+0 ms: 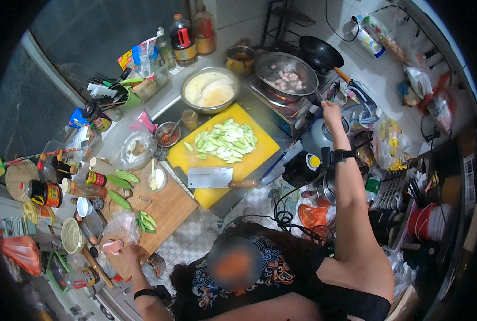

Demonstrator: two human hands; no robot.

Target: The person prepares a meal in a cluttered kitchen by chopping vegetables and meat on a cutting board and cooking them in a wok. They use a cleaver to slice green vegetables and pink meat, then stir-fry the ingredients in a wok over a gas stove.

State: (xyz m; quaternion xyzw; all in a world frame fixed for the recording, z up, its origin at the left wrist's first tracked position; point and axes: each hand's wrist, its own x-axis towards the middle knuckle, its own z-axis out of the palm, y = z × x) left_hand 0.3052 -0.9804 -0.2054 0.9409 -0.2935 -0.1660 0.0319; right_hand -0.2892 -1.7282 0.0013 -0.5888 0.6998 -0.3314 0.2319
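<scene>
My right hand [331,114] is closed around the handle of a dark frying pan [264,64], which sits over a glowing burner at the back right. Pale pieces of meat [288,80] lie in the pan. At the lower left, my left hand [133,256] is at the near edge of a wooden cutting board [168,208]. Its fingers meet a piece of raw meat [113,246] beside a clear plastic bag [122,226]; their grip is hard to make out. Sliced green vegetable [226,140] is heaped on a yellow cutting board [268,148], with a cleaver [210,177] lying flat in front.
A metal bowl of pale batter-like food [210,90] stands behind the yellow board. A black wok [321,52] is beyond the pan. Whole green gourds [119,181] and several bottles [43,192] line the left. A black jug [300,168] and cables [282,218] are on the right.
</scene>
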